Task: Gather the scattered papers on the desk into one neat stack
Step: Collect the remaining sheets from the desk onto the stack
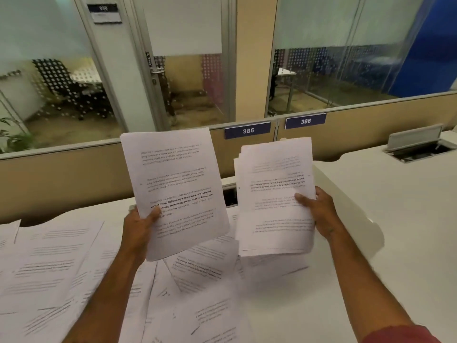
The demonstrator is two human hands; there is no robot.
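Note:
My left hand (139,227) holds up a printed sheet (174,184), text upright, thumb on its lower left edge; I cannot tell if more sheets lie behind it. My right hand (319,210) grips a thicker bundle of papers (274,194) by its right edge, edges uneven, top page upside down. Both are lifted above the white desk (385,231), side by side and apart. Several loose printed papers (57,263) lie scattered and overlapping over the desk's left and middle, below my arms.
A beige partition (74,177) with blue labels 385 (248,130) and 386 (305,121) runs along the desk's far edge. An open cable hatch (418,144) sits at the back right. Behind are glass office walls and a door.

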